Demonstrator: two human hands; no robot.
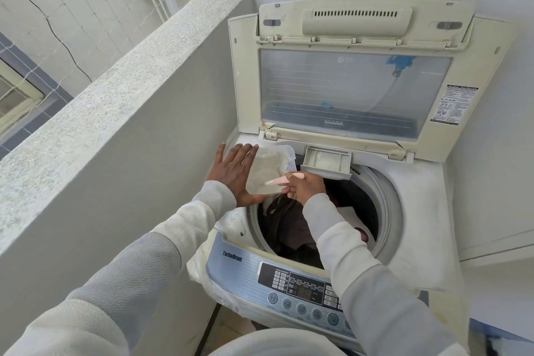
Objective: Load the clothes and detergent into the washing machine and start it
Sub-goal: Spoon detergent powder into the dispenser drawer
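Head view: your right hand [302,186] pinches the pink scoop [284,178] just below-left of the open detergent drawer [328,160]; left hand [234,173] spread, steadying the detergent pouch [267,170].

The washing machine [419,211] stands between a low wall [130,113] on its left and a wall behind. Its lid [355,78] stands open at the back. Clothes [291,228] lie in the drum. The detergent drawer [328,160] is behind the drum, the control panel [291,289] before it. A detergent bag [267,169] is over the left rim.
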